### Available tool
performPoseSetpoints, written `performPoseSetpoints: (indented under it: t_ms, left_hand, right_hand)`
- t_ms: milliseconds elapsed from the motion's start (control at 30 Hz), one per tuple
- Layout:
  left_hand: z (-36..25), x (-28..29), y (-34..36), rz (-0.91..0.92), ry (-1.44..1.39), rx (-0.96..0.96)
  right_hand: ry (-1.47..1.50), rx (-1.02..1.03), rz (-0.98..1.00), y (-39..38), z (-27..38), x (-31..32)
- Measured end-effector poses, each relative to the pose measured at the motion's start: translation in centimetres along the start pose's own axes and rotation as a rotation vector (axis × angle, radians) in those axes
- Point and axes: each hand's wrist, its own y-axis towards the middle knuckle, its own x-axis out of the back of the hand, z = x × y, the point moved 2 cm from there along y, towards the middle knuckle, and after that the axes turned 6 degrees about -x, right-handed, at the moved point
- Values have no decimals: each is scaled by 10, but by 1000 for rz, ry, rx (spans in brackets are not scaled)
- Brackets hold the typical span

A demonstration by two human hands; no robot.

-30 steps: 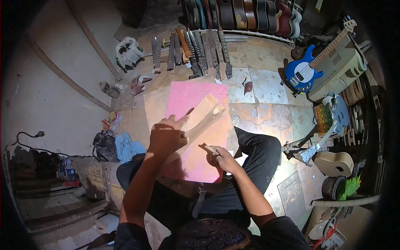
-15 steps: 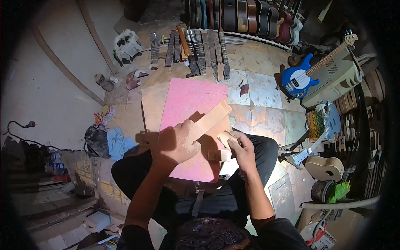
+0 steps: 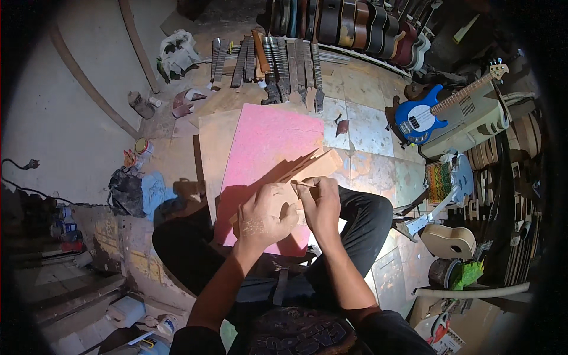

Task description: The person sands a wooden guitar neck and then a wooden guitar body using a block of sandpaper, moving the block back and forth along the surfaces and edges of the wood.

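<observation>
My left hand (image 3: 267,216), dusted with pale powder, closes round a pale flat wooden piece (image 3: 327,164). The piece slants up to the right, its far end showing beyond my fingers. Close beside it, my right hand (image 3: 322,204) pinches a thin tan sheet, perhaps folded sandpaper (image 3: 305,183), against or just over the wood; contact is hard to make out. Beneath both hands a pink board (image 3: 275,133) lies across my lap area. My fingers hide the middle of the wooden piece.
Several guitar necks (image 3: 290,65) lie on the tiled floor ahead, with a row of guitar bodies (image 3: 343,23) behind. A blue bass guitar (image 3: 420,118) leans at the right, above an unfinished small guitar body (image 3: 448,241). Blue cloth (image 3: 155,192) lies left.
The wooden piece has turned and moved slightly right. My right hand has come up and left beside my left hand, bringing the tan sheet to the wood.
</observation>
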Motion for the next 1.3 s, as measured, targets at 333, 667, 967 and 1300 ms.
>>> performPoseSetpoints:
  t_ms: [333,667,967,1300]
  left_hand:
    - [8,-2,-4,-19,30,-114]
    - [4,-4,-6,-17,75,-112]
    - [-2,-6,-8,-9,133,-130]
    - [-6,-7,-6,24,84,-75]
  right_hand:
    - [116,85,-69,6,0,-11]
    - [-58,180,-83,12,-3,-10]
    - [-125,196,-144,10,-1,-8]
    - [-258,322,-198,33,13,-12]
